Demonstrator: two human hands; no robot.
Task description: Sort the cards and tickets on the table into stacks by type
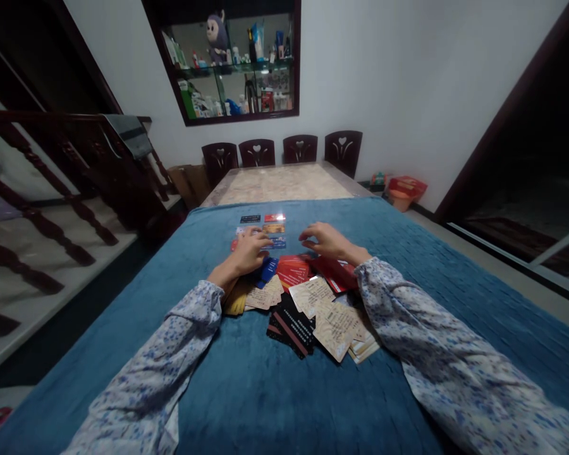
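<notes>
My left hand [250,250] reaches over a small grid of cards, fingers spread and resting on or just above them. Around it in the grid lie a black card [250,219], a red card [275,217], an orange card [274,228] and a blue card [279,242]. To the right of the grid, my right hand [329,241] hovers with fingers bent and apart, nothing seen between them. Below both hands is a loose pile with beige cards [335,325], black cards [291,323], red cards [293,270], blue cards [269,272] and yellow cards [236,299].
A blue cloth [218,392] covers the near table. Beyond it extends a marble-patterned tabletop [284,182], with several dark chairs [299,149] along the wall. A wooden railing [42,227] stands at left, and a red bag [408,186] sits on the floor at right.
</notes>
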